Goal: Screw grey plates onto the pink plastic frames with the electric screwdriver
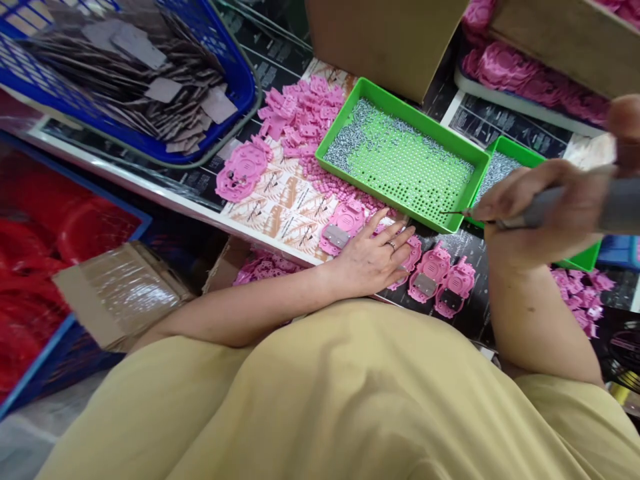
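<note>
My left hand lies flat with fingers spread over pink plastic casings at the table's front edge. One casing with a grey plate shows left of it; another grey-plated casing and one with a black plate lie to its right. My right hand is wrapped round a grey electric screwdriver, slightly blurred. Its thin bit points left, over the near right corner of a green perforated tray of small screws. Whether a screw sits on the bit is too small to tell.
Pink parts are heaped behind the casings. A blue basket of thin grey plates stands at the back left, a cardboard box behind the tray. A second green tray is partly behind my right hand. Red items fill a crate at left.
</note>
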A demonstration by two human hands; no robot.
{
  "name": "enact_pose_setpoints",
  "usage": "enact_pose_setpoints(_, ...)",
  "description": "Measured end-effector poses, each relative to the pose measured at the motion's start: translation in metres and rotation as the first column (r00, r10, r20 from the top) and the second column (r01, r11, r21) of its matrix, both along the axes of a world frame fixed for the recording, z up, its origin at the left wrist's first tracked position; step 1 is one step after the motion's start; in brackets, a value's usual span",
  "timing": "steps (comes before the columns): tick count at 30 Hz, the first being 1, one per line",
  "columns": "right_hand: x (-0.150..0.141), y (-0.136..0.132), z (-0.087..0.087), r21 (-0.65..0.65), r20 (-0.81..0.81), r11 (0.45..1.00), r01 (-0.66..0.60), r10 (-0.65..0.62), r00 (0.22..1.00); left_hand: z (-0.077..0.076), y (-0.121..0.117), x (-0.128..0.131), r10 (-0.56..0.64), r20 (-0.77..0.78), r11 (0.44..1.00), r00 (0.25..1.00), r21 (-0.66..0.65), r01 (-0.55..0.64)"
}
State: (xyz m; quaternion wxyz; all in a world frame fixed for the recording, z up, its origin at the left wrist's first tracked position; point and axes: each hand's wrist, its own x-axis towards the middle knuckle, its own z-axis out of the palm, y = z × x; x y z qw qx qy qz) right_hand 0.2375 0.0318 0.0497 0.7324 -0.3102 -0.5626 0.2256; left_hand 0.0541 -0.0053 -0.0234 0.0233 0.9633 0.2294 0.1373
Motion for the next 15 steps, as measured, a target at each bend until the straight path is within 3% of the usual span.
enact_pose_setpoints(2,0.0,0.01,-0.009,0.059,-0.022,0.997,0.057,-0.056,0.998,-0.001,0.0,0.0,-0.002,-0.002,1.0,1.0,-0.01,0.002)
enact_pose_setpoints(6,-0.004,0.019,-0.024,0.024,0.027,0.998,0.052,-0.053,0.998,-0.003,0.001,0.0,-0.016,0.025,0.999,1.0,-0.031,0.017)
enact_pose_setpoints(9,-0.006,0.018,-0.026,-0.061,0.043,0.996,0.058,-0.056,0.998,-0.004,0.001,0.0,-0.015,0.026,0.998,1.0,-0.057,0.017)
enact_pose_setpoints(15,-0.008,0.016,-0.027,-0.097,0.08,0.988,0.12,-0.112,0.99,-0.005,0.002,0.0,-0.02,0.06,0.993,0.998,-0.113,0.027)
